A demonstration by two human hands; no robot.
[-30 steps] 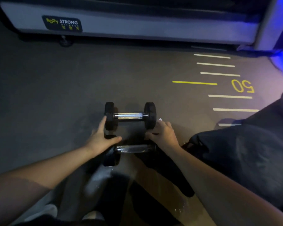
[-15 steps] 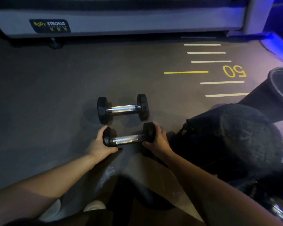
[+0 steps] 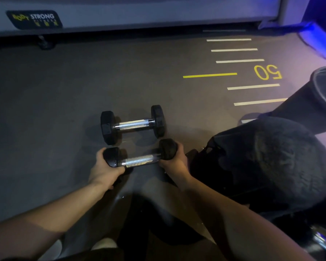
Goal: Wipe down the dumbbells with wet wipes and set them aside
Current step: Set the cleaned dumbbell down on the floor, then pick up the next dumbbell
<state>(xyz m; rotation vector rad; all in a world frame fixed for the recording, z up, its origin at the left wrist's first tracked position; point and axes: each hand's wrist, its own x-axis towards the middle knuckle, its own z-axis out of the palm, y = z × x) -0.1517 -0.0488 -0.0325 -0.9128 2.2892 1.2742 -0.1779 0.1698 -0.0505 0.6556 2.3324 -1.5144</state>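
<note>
We grip the near dumbbell [image 3: 139, 157] at both ends on the dark floor [image 3: 45, 110]: our left hand [image 3: 104, 170] curls round its left head, our right hand [image 3: 174, 160] round its right head. The far dumbbell [image 3: 133, 125] lies just beyond it, parallel, untouched. A black bag [image 3: 271, 166] sits to the right

A gym: dark rubber floor [image 3: 64, 102] painted with distance lines and a yellow "50" [image 3: 268, 72] at upper right, "BODY STRONG" equipment label [image 3: 34, 19] upper left, hex dumbbells [image 3: 133, 125] at centre.
</note>
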